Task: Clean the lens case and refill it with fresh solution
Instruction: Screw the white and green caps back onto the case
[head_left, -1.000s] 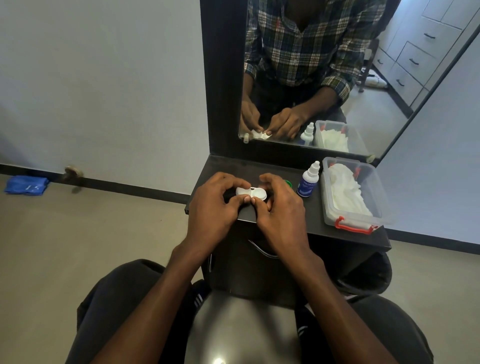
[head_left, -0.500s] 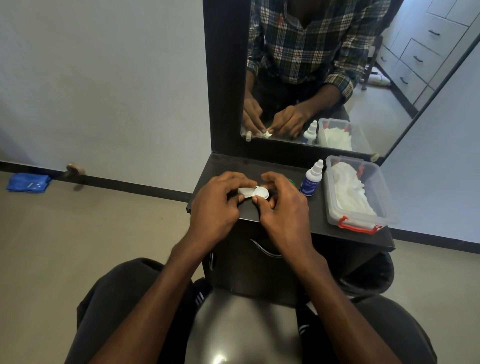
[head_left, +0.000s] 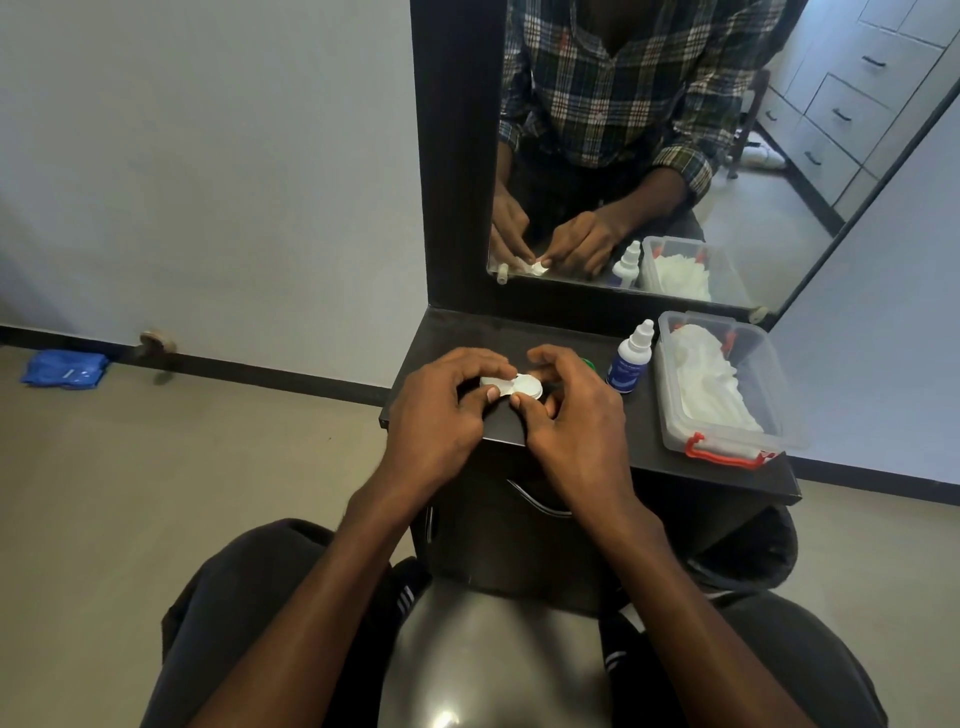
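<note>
A small white lens case (head_left: 514, 387) sits just above the dark vanity top (head_left: 644, 447), held between both hands. My left hand (head_left: 441, 415) pinches its left end with thumb and curled fingers. My right hand (head_left: 576, 415) pinches the right cap, thumb at the front edge and fingers curled behind. A white dropper bottle of solution with a blue label (head_left: 629, 358) stands upright to the right of my right hand. A bit of something green (head_left: 587, 362) peeks out behind my right fingers.
A clear plastic box (head_left: 727, 436) with red latches, holding white tissue, stands at the right of the top. A mirror (head_left: 675, 145) rises behind and reflects my hands. A drawer handle (head_left: 535, 504) is below the front edge. A blue cloth (head_left: 62, 368) lies on the floor, far left.
Both hands have stayed on the lens case; my fingers have shifted slightly round its caps. The view has drifted a little.
</note>
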